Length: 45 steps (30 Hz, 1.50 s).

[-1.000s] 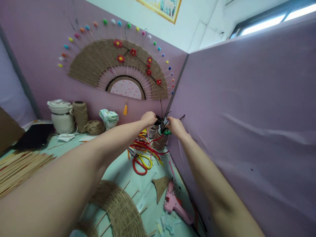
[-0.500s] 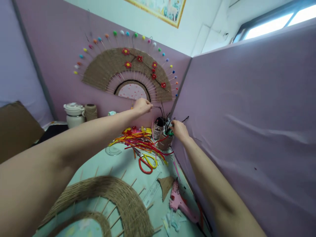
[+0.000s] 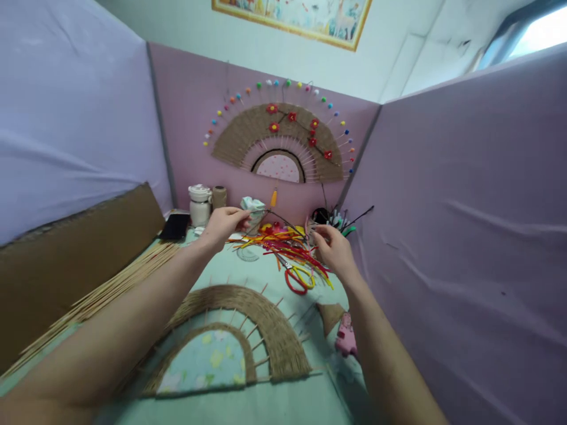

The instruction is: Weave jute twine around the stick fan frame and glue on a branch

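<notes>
A thin dark twig (image 3: 284, 218) stretches between my two hands above the table. My left hand (image 3: 225, 225) pinches one end of it, fingers closed. At the other end, the closed fingers of my right hand (image 3: 334, 248) grip the twig; the exact contact is partly hidden. Below and behind the twig lies a heap of red, orange and yellow pipe cleaners (image 3: 299, 251). More dark twigs (image 3: 364, 211) stick out of the containers behind my right hand. A half-ring fan of woven twine on sticks (image 3: 283, 339) lies in front of me, with a floral half-circle (image 3: 208, 360) inside it.
Scissors with red and yellow handles (image 3: 297, 280) lie by the heap. A pink glue gun (image 3: 346, 336) is beside my right forearm. Thin sticks (image 3: 110, 286) and a cardboard sheet (image 3: 84, 260) are at left. A white jar (image 3: 200, 206) and twine spool (image 3: 219, 197) stand behind.
Both hands have come away from the containers at the back right, the left moving left and lower. The twig is now drawn out between them. My view has turned left.
</notes>
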{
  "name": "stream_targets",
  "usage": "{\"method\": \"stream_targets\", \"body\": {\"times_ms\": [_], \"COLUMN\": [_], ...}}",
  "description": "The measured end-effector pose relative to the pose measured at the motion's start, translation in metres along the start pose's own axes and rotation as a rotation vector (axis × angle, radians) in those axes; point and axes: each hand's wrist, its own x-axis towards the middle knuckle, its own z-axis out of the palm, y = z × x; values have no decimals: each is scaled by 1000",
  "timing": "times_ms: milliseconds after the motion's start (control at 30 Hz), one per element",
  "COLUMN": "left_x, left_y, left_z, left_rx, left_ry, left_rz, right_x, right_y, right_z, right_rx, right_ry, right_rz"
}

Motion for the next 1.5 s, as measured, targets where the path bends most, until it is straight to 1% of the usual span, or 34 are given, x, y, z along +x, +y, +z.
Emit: {"method": "stream_targets", "body": {"times_ms": [100, 200, 267, 333, 433, 567, 700, 800, 900, 967, 1033, 1200, 1333, 1500], "left_x": [-31, -59, -74, -86, -95, -95, -95, -96, -97, -97, -98, -97, -95, -90], "left_y": [-6, -13, -20, -28, -46, -79, -106, -113, -112, -110, -108, -104, -104, -112], "left_z": [-27, -51, -64, -74, -82, -83, -78, -78, -80, -81, -81, -77, -74, -74], "left_rx": [90, 184, 224, 250, 289, 278, 154, 83, 35, 25, 46, 190, 356, 479], "left_ry": [59, 87, 84, 49, -24, -81, -109, -107, -97, -90, -85, -118, -163, -145], "left_rz": [-3, -1, -38, -93, -161, -284, -352, -385, -391, -355, -284, -135, -22, 42], "right_x": [-41, -77, -95, -108, -120, -133, -142, -146, -150, -153, -156, -165, -174, -183], "right_y": [-29, -49, -56, -60, -59, -53, -46, -43, -42, -43, -45, -51, -55, -57], "right_z": [17, 33, 44, 55, 68, 81, 87, 88, 89, 89, 89, 89, 91, 93], "right_rx": [198, 341, 429, 489, 536, 542, 457, 360, 270, 226, 176, -10, -147, -127], "right_ry": [-112, -202, -209, -181, -165, -187, -187, -205, -203, -203, -209, -220, -217, -267], "right_rz": [-25, -33, -13, 19, 70, 130, 157, 141, 113, 83, 50, -26, 7, 34]}}
